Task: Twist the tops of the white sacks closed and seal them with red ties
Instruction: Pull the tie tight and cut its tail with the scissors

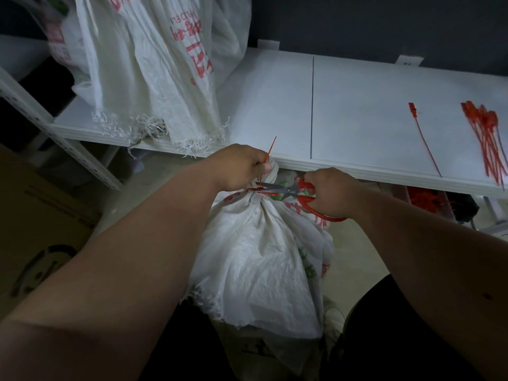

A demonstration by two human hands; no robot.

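Our left hand (239, 166) pinches the red tie's (270, 149) tail at the soft, floppy white sack's (255, 259) twisted neck, the firmest hold; our right hand (328, 192) grips scissors (277, 188).

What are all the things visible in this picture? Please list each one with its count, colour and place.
white woven sack with red ties round its twisted neck: one, white with red and green print, on the floor in front of the shelf edge
red plastic tie tail: one, red, sticking up from the left hand
red-handled metal scissors: one pair, blades at the tied neck
empty white woven sacks: a pile, count unclear, white with red print, on the shelf at left
white shelf board: one, white, across the middle
single red tie: one, red, on the shelf at right
bundle of red ties: one bundle, red, far right of the shelf
brown cardboard box: one, brown, at left
left hand: grips the sack neck and tie
right hand: holds the scissors
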